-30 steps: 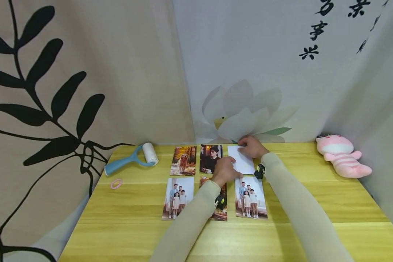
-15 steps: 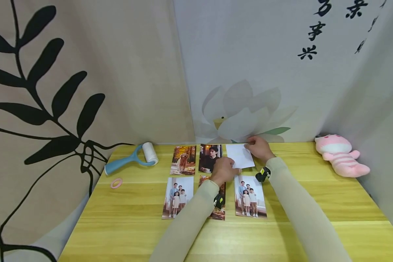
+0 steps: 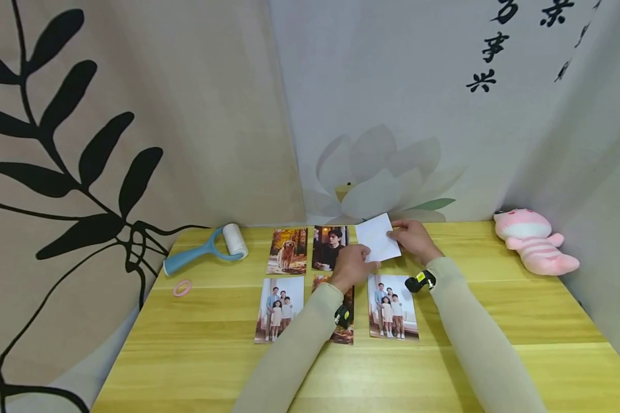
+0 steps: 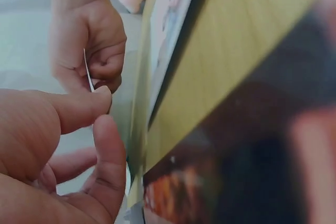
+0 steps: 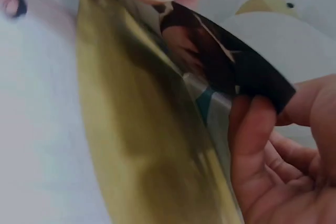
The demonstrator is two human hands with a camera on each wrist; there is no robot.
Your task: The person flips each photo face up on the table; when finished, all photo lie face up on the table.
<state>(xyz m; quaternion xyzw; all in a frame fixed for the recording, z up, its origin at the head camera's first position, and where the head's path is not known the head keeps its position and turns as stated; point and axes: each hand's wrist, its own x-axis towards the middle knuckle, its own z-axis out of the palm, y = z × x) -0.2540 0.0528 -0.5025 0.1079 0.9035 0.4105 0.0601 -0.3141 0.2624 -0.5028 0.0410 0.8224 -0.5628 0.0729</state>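
A photo print (image 3: 378,236), its white back turned up in the head view, is lifted and tilted off the tabletop. My left hand (image 3: 349,266) pinches its lower left part between thumb and finger. On its right edge my right hand (image 3: 414,238) pinches it too. From the left wrist, the print (image 4: 88,70) appears edge-on between the left hand (image 4: 79,156) and the right hand (image 4: 89,40). In the right wrist view the print's dark picture side (image 5: 210,51) shows, bent into a curve, with the right hand (image 5: 283,156) holding one end.
Around the hands lie a dog photo (image 3: 286,251), a photo of a person in dark clothes (image 3: 329,246), two family photos (image 3: 280,310) (image 3: 393,307) and a partly covered autumn photo (image 3: 347,332). A blue-handled lint roller (image 3: 201,252), pink ring (image 3: 182,288) and pink plush toy (image 3: 534,241) are farther out.
The print has risen from lying nearly flat and turned, its right side tipping upward. My right hand has shifted right along its edge; the left hand has stayed near its lower left corner.
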